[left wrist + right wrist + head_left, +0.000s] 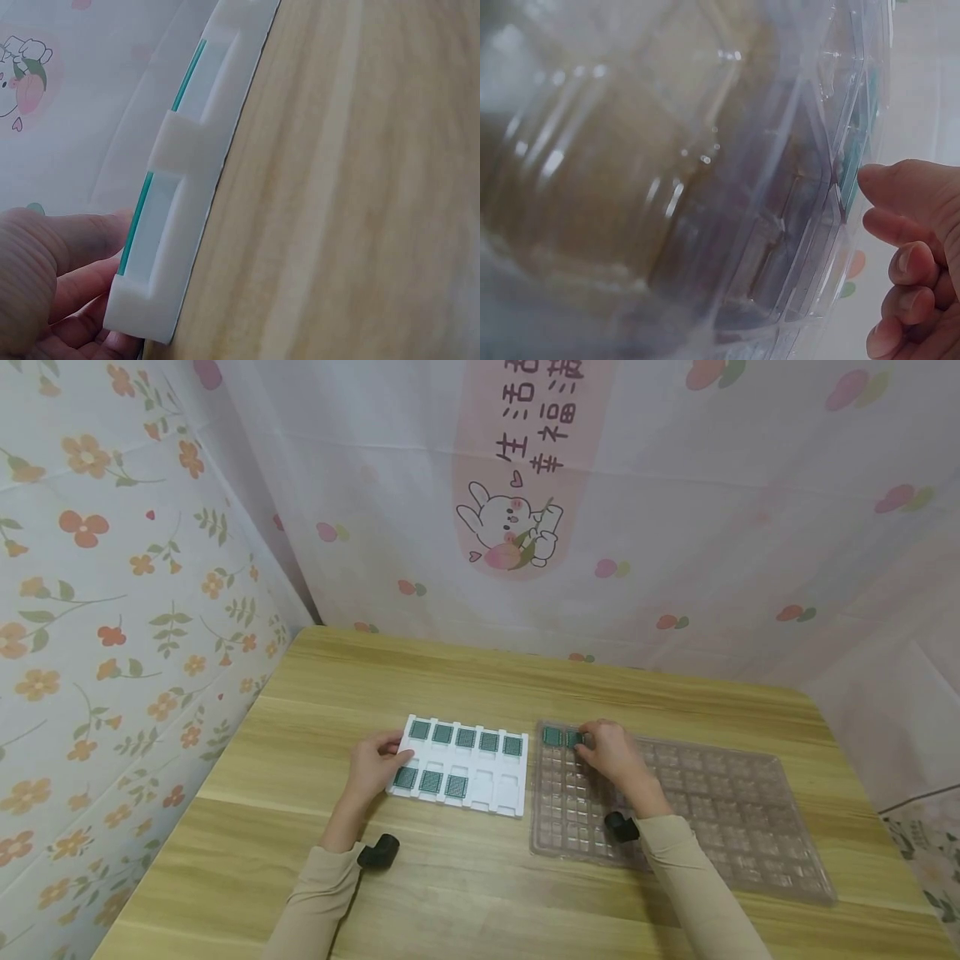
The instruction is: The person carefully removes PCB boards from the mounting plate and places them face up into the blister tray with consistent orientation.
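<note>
A white tray [491, 777] with small green square chips in its slots lies on the left. My left hand [373, 766] grips its left end, thumb on the top edge and fingers beneath, also seen in the left wrist view. Beside it lies a clear plastic tray [690, 785] with many small pockets. One green chip [552, 737] sits in its top left corner pocket. My right hand [611, 750] pinches a second chip [573, 740] at the adjoining pocket, its thumb at the chip's edge in the right wrist view.
Both trays lie on a wooden table [450, 893]. A printed curtain [360, 460] hangs behind the table, and a floral one [112, 635] on the left. Each wrist carries a small black camera mount, the left mount [379, 852] hanging over the table.
</note>
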